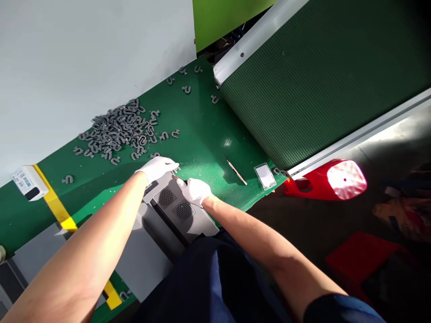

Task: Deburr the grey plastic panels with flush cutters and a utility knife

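A grey plastic panel (175,224) with two square vent grilles lies on the green table in front of me. My left hand (157,169), in a white glove, is at the panel's far edge, its fingers pinched on a small grey clip (177,170). Just right of it, my gloved right hand (195,190) rests on the panel's right edge, fingers closed; whatever they grip, if anything, is too small to make out. Beyond my hands lies a heap of grey U-shaped clips (117,128), with several loose ones around it.
On the green table (202,130) lie a thin pen-like tool (237,172) and a small clear case (265,176). A ribbed green conveyor (303,85) rises at the right. Yellow tape (57,206) and a white device (30,183) are at the left.
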Demonstrator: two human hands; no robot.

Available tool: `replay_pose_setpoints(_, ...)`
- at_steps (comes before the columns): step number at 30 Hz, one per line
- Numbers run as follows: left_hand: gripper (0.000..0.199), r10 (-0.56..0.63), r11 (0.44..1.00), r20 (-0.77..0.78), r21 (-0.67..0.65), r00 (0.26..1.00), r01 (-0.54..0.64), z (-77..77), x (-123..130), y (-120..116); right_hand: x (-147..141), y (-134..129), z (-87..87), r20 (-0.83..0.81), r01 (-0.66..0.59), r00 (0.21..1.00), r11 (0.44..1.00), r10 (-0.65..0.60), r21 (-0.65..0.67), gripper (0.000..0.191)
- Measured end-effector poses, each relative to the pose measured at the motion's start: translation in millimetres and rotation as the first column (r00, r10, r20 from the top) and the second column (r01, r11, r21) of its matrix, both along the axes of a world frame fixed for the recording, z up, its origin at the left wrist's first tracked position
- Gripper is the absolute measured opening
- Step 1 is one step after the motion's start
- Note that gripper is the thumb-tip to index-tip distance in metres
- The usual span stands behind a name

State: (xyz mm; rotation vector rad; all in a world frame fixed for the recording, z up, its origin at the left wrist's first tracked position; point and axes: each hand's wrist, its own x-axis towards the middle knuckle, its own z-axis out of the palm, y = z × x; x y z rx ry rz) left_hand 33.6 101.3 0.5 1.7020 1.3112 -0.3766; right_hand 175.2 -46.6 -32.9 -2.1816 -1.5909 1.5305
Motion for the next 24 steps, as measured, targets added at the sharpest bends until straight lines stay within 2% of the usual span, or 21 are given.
replay_pose_setpoints(9,0.041,0.046,0.999,-0.007,-0.007,0.999,-0.046,-4.5,-0.4,-2.4,-6.3,0.4,-7.3,0.089,-0.027,0.996,0.997,0.02,0.074,0.071)
replay_pose_setpoints(19,0.044,-0.008,1.0,-0.053,0.014,0.999,0.008,-4.6,2.2,-0.4,-1.2,3.7,-6.5,0.085,-0.065,0.995,0.994,0.057,0.083,0.072)
replay_pose_setpoints(24,0.043,0.025,1.0,-0.037,0.006,0.999,-0.025,-6.0,1.1,-1.0,0.8,6.8,-4.3,0.07,-0.062,0.996,0.997,0.058,0.045,0.075)
